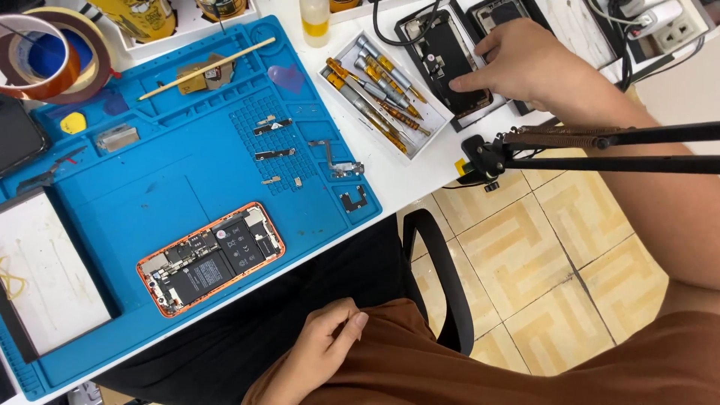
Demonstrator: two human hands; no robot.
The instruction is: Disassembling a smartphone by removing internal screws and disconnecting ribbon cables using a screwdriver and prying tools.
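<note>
White worktop (420,180) over a tan patterned tile floor (540,255), seen from above, with a blue silicone repair mat (150,187) covering its left part.

At the far right of the worktop lies a detached phone screen assembly (442,56), dark and face down beside a second similar panel (499,13). The right hand (517,64) reaches out over it, fingers (469,81) stretched flat and slightly apart, the tips pressing on the panel's lower edge as if to steady or slide it; nothing is gripped.

Just left of that panel sits a white tray of precision screwdrivers (379,94) with orange and silver handles, close enough to reach.

On the mat lies an opened smartphone (211,256) with an orange frame, its battery and boards exposed. Small removed brackets and flex parts (271,127) rest on the mat's ridged grid, apparently kept there so that they do not roll off. A roll of amber tape (45,52) sits at the far left.

The left hand (322,349) rests idle on the lap, against brown clothing, fingers loosely curled and holding nothing.

A black lamp arm (600,150) crosses the right side.
</note>
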